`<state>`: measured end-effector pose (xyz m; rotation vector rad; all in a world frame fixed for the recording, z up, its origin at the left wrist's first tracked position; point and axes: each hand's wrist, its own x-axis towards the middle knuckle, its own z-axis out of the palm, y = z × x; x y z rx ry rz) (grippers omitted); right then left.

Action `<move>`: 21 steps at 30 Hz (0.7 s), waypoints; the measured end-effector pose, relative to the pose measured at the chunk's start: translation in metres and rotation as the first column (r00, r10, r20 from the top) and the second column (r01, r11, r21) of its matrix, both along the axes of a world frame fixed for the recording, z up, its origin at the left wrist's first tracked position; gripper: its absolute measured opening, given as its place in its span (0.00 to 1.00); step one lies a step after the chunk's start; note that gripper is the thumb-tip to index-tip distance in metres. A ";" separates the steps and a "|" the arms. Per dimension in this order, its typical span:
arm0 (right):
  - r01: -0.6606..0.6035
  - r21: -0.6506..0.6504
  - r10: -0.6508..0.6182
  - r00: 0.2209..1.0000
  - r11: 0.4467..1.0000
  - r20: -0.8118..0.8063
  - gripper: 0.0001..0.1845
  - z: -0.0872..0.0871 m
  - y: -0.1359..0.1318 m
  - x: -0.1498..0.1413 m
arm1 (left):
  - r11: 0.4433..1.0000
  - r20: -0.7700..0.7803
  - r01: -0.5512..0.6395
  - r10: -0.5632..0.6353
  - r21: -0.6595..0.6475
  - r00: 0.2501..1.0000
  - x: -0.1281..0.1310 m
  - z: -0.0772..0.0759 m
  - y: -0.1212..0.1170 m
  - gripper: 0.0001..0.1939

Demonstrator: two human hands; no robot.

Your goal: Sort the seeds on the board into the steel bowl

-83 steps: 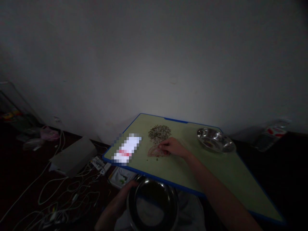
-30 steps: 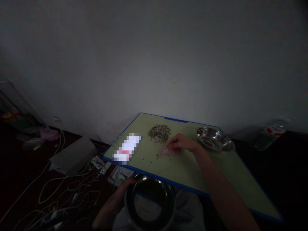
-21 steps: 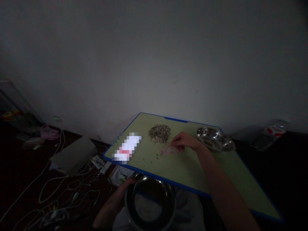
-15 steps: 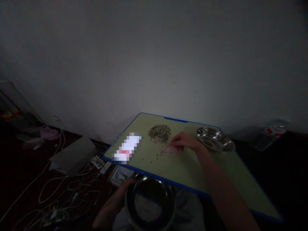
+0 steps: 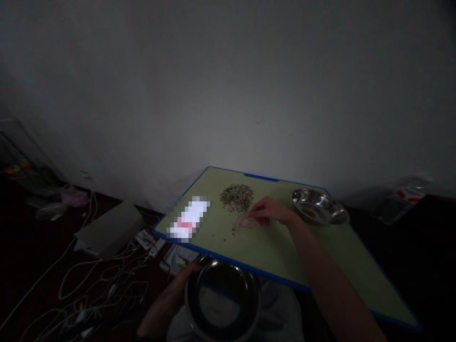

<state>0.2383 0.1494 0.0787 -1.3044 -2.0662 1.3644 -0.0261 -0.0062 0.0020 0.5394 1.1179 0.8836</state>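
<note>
My right hand (image 5: pixel 269 211) is closed, fingers pinching a see-through pinkish plastic piece (image 5: pixel 245 222) with a curved edge, held low against the yellow-green tabletop (image 5: pixel 270 251). Just beyond its far edge lies a heap of small dark, seed-like grains (image 5: pixel 237 197). A few stray grains (image 5: pixel 224 240) are scattered nearer the front edge. Below that edge, my left hand (image 5: pixel 181 282) grips the left side of a metal bowl (image 5: pixel 223 304) that sits over my lap. The bowl's inside is too dark to make out.
Another shiny metal bowl (image 5: pixel 320 209) stands on the table's right side. A blurred-out bright phone-like screen (image 5: pixel 188 221) lies at the left. The table has a blue rim (image 5: pixel 213 254). On the floor at left are a box (image 5: pixel 110 230) and tangled cables (image 5: pixel 103 289).
My right hand has shifted slightly left with the plastic piece, whose edge now reaches where some stray grains lay. The left hand and its bowl stay put.
</note>
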 end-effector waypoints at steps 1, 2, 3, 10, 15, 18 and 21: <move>0.006 -0.001 -0.006 1.000 1.000 -0.002 0.14 0.000 0.000 0.000 | 1.000 0.003 0.006 -0.006 -0.005 1.000 0.000 0.000 0.000 0.09; 0.010 -0.004 -0.010 1.000 1.000 -0.002 0.14 0.000 0.000 -0.001 | 1.000 0.005 0.009 -0.009 -0.010 1.000 0.000 -0.001 0.001 0.09; 0.010 -0.006 -0.010 1.000 1.000 -0.001 0.14 0.000 -0.001 -0.002 | 1.000 0.008 0.011 -0.011 -0.013 1.000 0.000 -0.001 0.001 0.09; -0.026 0.002 0.026 1.000 1.000 0.002 0.14 0.000 -0.005 -0.009 | 1.000 0.023 -0.001 0.001 -0.005 1.000 -0.001 -0.003 0.001 0.10; 0.035 -0.005 -0.035 0.998 0.999 -0.051 0.15 -0.003 -0.001 -0.006 | 1.000 0.026 -0.004 0.005 -0.014 1.000 -0.001 -0.008 0.003 0.09; 0.067 -0.005 -0.067 0.995 0.998 -0.075 0.16 -0.005 0.002 -0.004 | 1.000 0.035 -0.012 0.013 -0.016 0.999 -0.001 -0.012 0.004 0.10; 0.078 0.005 -0.078 0.995 0.997 -0.065 0.15 -0.006 0.001 -0.007 | 1.000 0.041 -0.017 0.017 -0.010 0.999 -0.002 -0.015 0.005 0.10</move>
